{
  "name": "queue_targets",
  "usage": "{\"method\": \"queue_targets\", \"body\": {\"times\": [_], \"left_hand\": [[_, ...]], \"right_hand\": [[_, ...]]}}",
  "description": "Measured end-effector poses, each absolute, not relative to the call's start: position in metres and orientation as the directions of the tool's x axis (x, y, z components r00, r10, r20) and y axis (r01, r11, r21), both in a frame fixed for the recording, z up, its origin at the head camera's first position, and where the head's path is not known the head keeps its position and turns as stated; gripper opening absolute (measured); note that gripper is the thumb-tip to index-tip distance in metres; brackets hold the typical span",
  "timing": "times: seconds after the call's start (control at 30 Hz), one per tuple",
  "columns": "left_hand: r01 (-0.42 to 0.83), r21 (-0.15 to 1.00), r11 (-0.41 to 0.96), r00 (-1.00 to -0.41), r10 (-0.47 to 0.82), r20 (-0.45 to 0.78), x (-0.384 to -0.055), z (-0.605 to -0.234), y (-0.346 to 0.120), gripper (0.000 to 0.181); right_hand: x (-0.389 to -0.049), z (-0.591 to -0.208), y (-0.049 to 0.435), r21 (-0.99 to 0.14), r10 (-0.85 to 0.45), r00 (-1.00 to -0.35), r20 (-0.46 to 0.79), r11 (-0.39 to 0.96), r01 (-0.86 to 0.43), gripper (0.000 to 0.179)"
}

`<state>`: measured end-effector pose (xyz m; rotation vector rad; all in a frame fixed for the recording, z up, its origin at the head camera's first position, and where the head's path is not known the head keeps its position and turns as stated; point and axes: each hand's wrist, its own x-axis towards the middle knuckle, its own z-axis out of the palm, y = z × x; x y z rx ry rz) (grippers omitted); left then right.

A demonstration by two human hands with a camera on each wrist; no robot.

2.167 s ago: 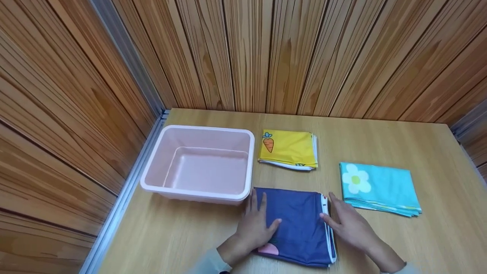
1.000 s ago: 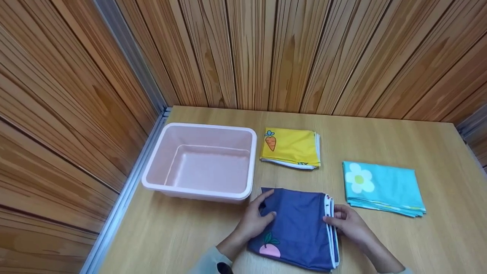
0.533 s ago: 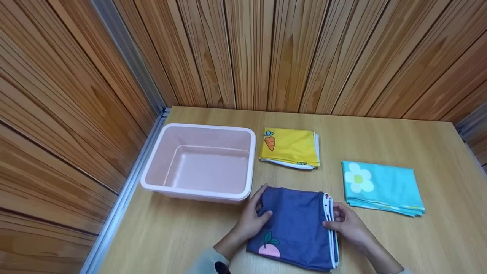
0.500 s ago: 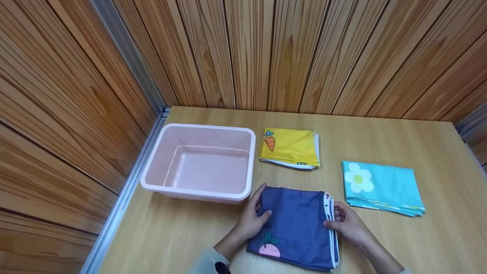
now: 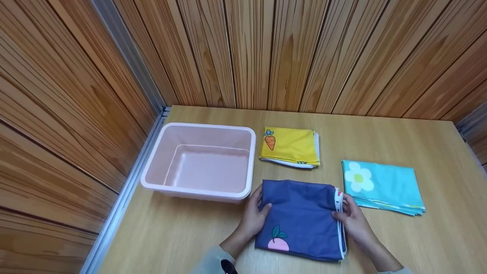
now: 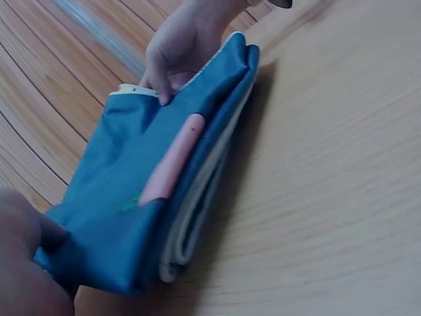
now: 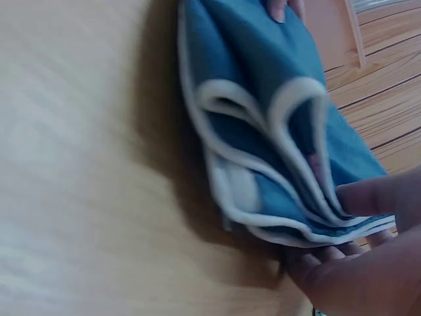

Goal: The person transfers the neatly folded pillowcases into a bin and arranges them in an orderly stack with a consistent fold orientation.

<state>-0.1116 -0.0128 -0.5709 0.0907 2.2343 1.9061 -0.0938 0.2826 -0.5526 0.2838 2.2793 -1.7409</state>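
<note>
A folded navy cloth (image 5: 304,217) with white edging and a pink fruit print lies between my two hands in the head view. My left hand (image 5: 252,215) grips its left side, thumb on top and fingers behind the edge. On the right, my right hand (image 5: 354,219) pinches the white-trimmed edge, its thumb above and fingers beneath. The left wrist view shows the cloth (image 6: 118,184) tilted, with a shadow under its stacked folds. Looped white-edged layers of the cloth (image 7: 263,118) face the right wrist view, close over the table.
A pink plastic basin (image 5: 198,192) with nothing inside stands left on the wooden table (image 5: 171,232). Behind the navy cloth lies a folded yellow cloth (image 5: 291,144) with a carrot print. A folded turquoise cloth (image 5: 392,186) with a flower lies right. Wood-panelled walls (image 5: 251,53) border the table.
First the hands lay spread over the navy cloth's sides; then they took hold of its edges. Since half a second ago, the cloth has moved up and right in view with both hands.
</note>
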Motion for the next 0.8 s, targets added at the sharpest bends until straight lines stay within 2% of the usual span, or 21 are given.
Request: {"method": "queue_targets", "body": {"times": [0.07, 0.17, 0.37, 0.43, 0.67, 0.8], "left_hand": [[-0.068, 0.982, 0.177, -0.976, 0.190, -0.102, -0.111, -0.573, -0.014, 0.058], [-0.052, 0.984, 0.173, -0.966, 0.242, -0.094, -0.110, -0.575, -0.017, 0.058], [-0.069, 0.973, 0.222, -0.927, 0.345, -0.145, -0.107, -0.570, -0.022, 0.081], [-0.053, 0.965, 0.257, -0.925, 0.352, -0.144, -0.105, -0.570, -0.021, 0.087], [0.052, 0.958, 0.283, -0.913, 0.402, -0.069, -0.104, -0.574, -0.018, 0.086], [0.051, 0.954, 0.295, -0.904, 0.420, -0.082, -0.104, -0.578, -0.016, 0.082]], "right_hand": [[-0.092, -0.555, 0.283, -0.921, -0.007, -0.958, -0.285, 0.277, 0.272, 0.051], [-0.088, -0.558, 0.284, -0.927, -0.039, -0.969, -0.244, 0.303, 0.222, 0.056], [-0.078, -0.565, 0.286, -0.929, -0.108, -0.968, -0.226, 0.322, 0.181, 0.096], [-0.074, -0.568, 0.285, -0.926, -0.114, -0.972, -0.204, 0.346, 0.154, 0.101], [-0.067, -0.579, 0.280, -0.924, -0.169, -0.982, -0.082, 0.382, 0.012, 0.074], [-0.068, -0.579, 0.280, -0.931, -0.171, -0.981, -0.096, 0.365, 0.027, 0.065]]}}
